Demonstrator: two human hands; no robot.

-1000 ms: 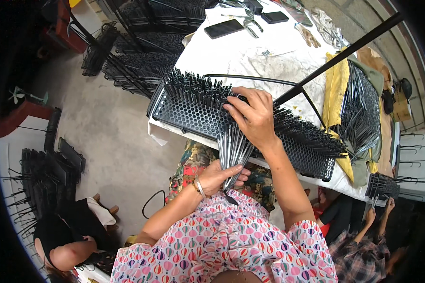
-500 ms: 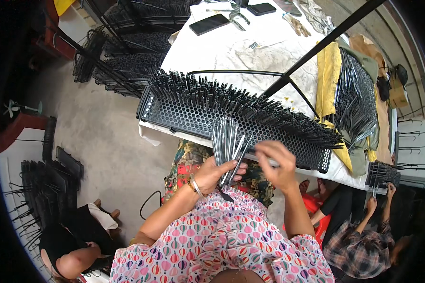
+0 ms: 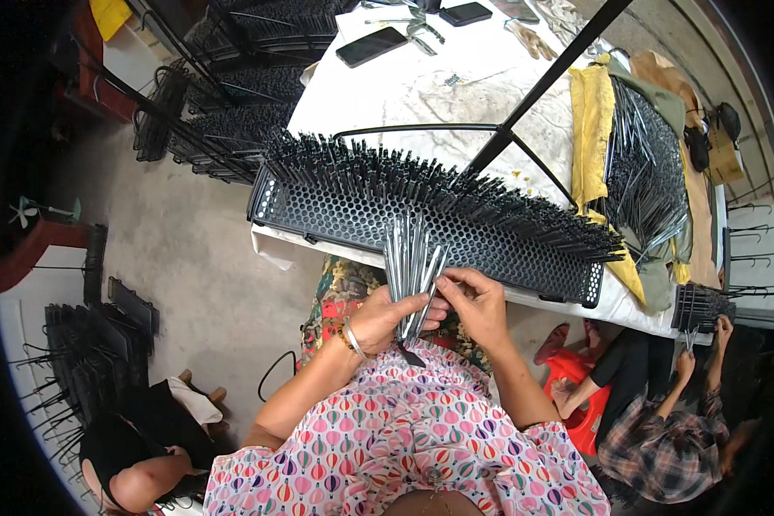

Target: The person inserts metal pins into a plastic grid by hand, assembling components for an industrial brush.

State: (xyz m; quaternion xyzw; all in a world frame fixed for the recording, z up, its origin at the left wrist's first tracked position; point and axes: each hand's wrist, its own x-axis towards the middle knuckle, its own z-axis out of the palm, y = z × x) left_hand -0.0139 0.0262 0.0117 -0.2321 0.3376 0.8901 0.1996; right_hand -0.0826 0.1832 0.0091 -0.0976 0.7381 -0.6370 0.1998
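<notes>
right hand [image 3: 476, 303] now off rack [image 3: 421, 225], at rods [image 3: 410, 267]

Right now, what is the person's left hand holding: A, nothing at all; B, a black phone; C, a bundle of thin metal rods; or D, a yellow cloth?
C: the left hand is closed around a bundle of thin metal rods fanning upward in front of the black perforated rack, while the right hand pinches at the bundle beside it.
</notes>
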